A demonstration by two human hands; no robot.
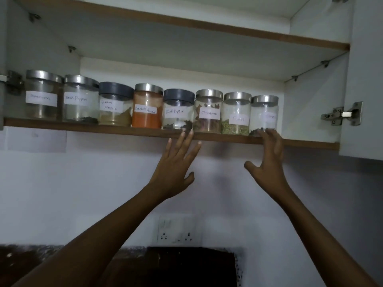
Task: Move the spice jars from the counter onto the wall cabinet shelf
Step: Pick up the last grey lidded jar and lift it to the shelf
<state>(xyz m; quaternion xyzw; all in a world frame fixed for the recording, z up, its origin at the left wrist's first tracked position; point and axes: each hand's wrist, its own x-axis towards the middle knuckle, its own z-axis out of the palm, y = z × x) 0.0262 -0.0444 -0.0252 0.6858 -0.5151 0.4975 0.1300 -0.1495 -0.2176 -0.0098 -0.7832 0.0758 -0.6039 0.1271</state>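
Several labelled spice jars stand in a row on the lower cabinet shelf point(103, 127), among them a red chilli powder jar point(147, 106), a cinnamon jar point(208, 111), a fennel jar point(236, 113) and, at the right end, a clove jar point(264, 114). My left hand point(176, 164) is raised just below the shelf edge, fingers spread, tips near the black pepper jar point(178, 109). My right hand point(267, 160) is open too, its fingertips at the foot of the clove jar. Neither hand holds anything.
The upper shelf point(228, 30) spans the cabinet above. The cabinet door point(364, 79) hangs open at the right, with a hinge point(342, 114). A wall socket point(179, 229) sits below, above the dark counter point(176, 266).
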